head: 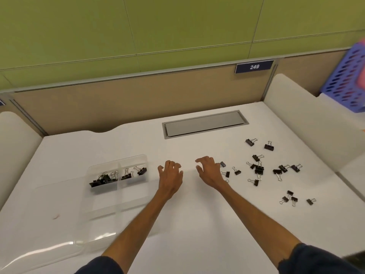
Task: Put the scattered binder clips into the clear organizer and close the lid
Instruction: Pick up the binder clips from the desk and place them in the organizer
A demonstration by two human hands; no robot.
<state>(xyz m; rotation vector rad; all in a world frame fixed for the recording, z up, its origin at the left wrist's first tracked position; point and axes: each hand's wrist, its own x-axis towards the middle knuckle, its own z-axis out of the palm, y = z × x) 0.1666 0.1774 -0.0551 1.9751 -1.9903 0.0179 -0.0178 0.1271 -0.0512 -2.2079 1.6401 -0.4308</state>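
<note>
A: What does the left part of the frame show?

B: At the lower left, the clear lid (59,196) of the organizer lies open and flat on the white desk (177,224). Just right of it, at the centre left, stands the clear organizer (118,175) itself. It has several compartments. The far-left one holds a heap of black binder clips (103,179), and the compartment beside it holds two more clips (134,173). The nearer compartments look empty.

A: And the hands?

B: The left hand (170,177) is in the middle of the frame, just right of the organizer but not touching it. Its fingers are spread and curled a little, and they grip nothing. The right hand (210,172) is beside it, a small gap between them. Its fingers are also spread and empty, with the palm down over the desk. Whether the fingertips touch the surface one cannot tell. Both forearms are bare, and dark sleeves (316,260) show at the bottom edge.

A: Where are the other clips?

B: The scattered clips (257,169) lie on the desk in the right half of the frame. The nearest ones (225,173) are just beside the right hand; one is partly hidden behind the wrist. A small group (290,197) lies lower right, and two clips (259,144) lie further up.

A: Something else?

B: A grey cable hatch (204,124) sits above the hands, a sign reading 249 (254,66) hangs on the partition, and a purple basket (347,84) is at the upper right edge.
</note>
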